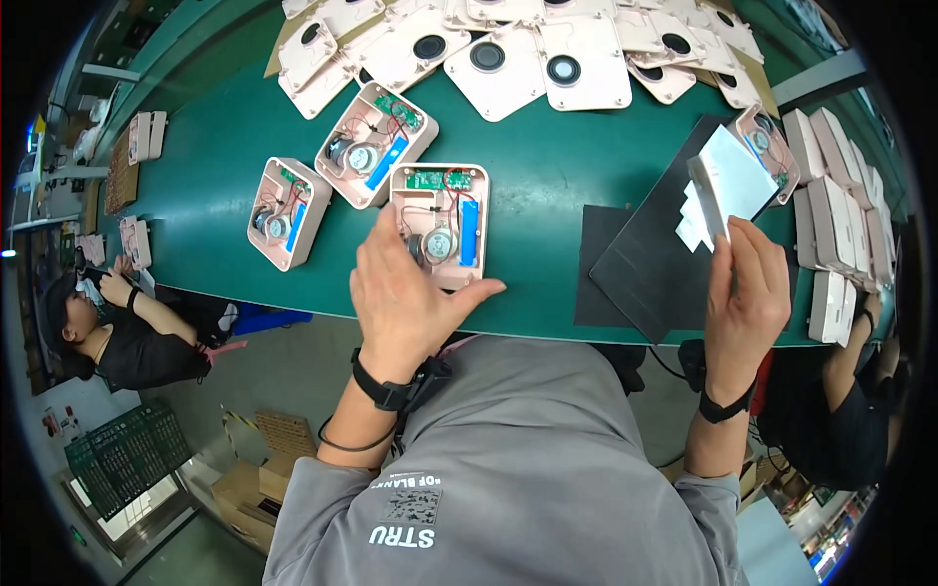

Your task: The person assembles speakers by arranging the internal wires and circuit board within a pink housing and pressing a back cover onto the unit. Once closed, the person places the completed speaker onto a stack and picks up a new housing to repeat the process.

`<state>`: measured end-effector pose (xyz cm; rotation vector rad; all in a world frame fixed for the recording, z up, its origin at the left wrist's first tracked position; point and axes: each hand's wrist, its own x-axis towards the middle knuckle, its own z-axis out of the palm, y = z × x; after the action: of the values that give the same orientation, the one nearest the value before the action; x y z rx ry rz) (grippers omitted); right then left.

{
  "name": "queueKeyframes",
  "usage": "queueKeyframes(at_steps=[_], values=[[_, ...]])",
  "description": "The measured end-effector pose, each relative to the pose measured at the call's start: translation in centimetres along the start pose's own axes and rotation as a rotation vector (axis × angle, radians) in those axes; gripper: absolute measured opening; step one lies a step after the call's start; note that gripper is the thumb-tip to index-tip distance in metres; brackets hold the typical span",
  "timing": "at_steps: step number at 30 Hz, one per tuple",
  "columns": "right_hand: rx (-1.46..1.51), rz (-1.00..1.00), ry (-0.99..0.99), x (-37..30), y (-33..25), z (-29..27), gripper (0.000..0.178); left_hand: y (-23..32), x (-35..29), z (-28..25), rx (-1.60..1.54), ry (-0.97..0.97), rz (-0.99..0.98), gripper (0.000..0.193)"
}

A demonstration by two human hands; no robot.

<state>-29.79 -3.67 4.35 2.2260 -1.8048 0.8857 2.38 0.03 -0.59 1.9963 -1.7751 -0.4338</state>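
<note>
At the far left we see a co-worker (137, 342) in dark clothes. On our green desk (542, 215), a small open pink box (311, 239) sits tilted, with a second open box (418, 146) just beside it, both showing wires and blue batteries. Our left hand (401, 298) is spread, its fingers along the left wall of a third open box (484, 220) and its thumb out past the near edge; we cannot tell how firmly it presses. Inside that box are a green circuit board (437, 181), a round metal part (440, 243) and a blue battery (470, 232). Along the far edge, pink panels (584, 96) with round black speakers overlap. Farther right, black sheets (640, 259) lie near white sheets (747, 176). Our right hand (747, 288) pinches a pale strip (707, 195) between thumb and fingers, above those sheets. Beyond stand stacked pink boxes (835, 220) and another co-worker (821, 420).
</note>
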Motion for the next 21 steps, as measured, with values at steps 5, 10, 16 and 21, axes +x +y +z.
queueKeyframes(at_steps=[5, 10, 16, 21], values=[[0.063, -0.034, -0.170, -2.0, -1.1, 4.0, 0.027, 0.4, 0.4, 1.3, -0.018, 0.078, 0.101, 0.110], [0.238, 0.032, -0.281, -2.6, -1.9, 8.6, 0.038, 0.2, 1.6, 0.6, -0.115, -0.063, 0.331, 0.106], [0.100, 0.081, -0.257, -3.2, -0.2, 5.3, 0.041, 0.4, 4.4, 0.3, -0.157, -0.226, 0.557, 0.110], [0.116, 0.062, -0.209, -2.1, -1.6, 3.5, 0.041, 0.3, 5.9, 2.4, -0.328, -0.449, 0.561, 0.113]])
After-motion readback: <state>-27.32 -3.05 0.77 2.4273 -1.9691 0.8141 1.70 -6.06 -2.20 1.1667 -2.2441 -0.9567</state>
